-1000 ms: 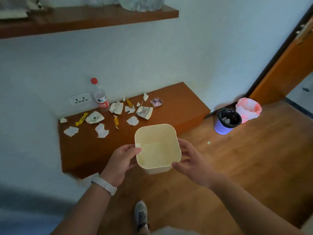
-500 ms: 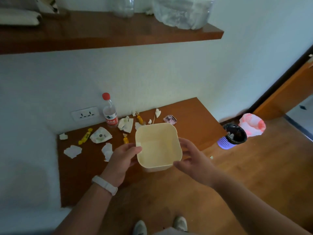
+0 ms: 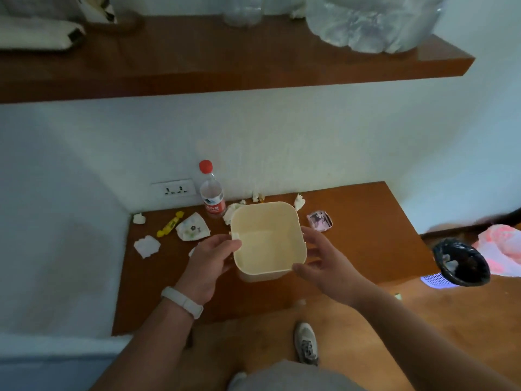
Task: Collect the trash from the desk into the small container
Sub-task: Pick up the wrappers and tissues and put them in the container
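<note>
I hold a small cream square container (image 3: 267,241) over the middle of the brown desk (image 3: 366,235). My left hand (image 3: 210,262) grips its left wall, thumb over the rim. My right hand (image 3: 324,259) cups its right side with spread fingers. Nothing lies inside the container. Trash is scattered on the desk: a crumpled white paper (image 3: 146,246), a yellow candy wrapper (image 3: 170,224), a printed tissue (image 3: 192,230), a white scrap (image 3: 138,218) by the wall, a pink wrapper (image 3: 320,220) and a white scrap (image 3: 299,201). Some trash is hidden behind the container.
A plastic bottle with a red cap (image 3: 212,193) stands at the wall beside a socket (image 3: 174,189). A wooden shelf (image 3: 225,69) hangs overhead. A purple bin with a black liner (image 3: 459,263) and a pink bag (image 3: 499,246) sit on the floor at right.
I have stepped closer to the desk, and the container, held in both hands, has moved forward over the desk's middle, covering some of the trash.
</note>
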Tool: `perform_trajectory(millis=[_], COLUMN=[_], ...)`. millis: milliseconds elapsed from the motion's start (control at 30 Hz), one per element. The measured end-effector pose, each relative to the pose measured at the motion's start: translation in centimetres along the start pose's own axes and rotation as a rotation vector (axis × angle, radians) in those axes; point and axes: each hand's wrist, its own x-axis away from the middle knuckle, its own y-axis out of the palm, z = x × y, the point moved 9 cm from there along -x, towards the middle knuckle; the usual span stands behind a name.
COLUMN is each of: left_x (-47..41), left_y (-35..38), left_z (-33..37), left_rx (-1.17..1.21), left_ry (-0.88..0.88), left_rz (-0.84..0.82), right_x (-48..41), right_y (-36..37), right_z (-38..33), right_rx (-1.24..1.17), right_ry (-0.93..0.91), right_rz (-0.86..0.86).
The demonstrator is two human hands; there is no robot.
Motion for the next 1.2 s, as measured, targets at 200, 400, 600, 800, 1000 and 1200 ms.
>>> perform_trajectory(millis=[200,400,600,800,1000,1200], left_x=[-2.5,-3.7,-3.4,-3.0,-3.3,-3.5], left_y=[5.5,9.8,10.9,10.3,10.0,9.8], left_z=[1.5,1.7,1.1,1.2,1.5,2.6], left_rx=[-0.028,-0.001,0.045,0.081,0.032,-0.034], left_ry=[-0.008,-0.028,-0.057,-0.082,-0.069,-0.057], left_rz=[0.098,0.180,0.301,0.362,0.356,0.333], right_x=[-3.2,-6.1,-9.8,-13.1,-16.0,-18.8], right_y=[-5.9,-10.5,-13.0,-14.3,-14.2,-12.7], right_z=[2.3,5.0,8.0,13.8,17.4,18.9], right_rx=[-0.040,-0.063,-0.046,0.030,0.380,0.525], right_ry=[-0.034,-0.017,-0.017,0.157,0.179,0.178], right_rz=[-0.061,-0.136,-0.189,-0.081,-0.039,-0.054])
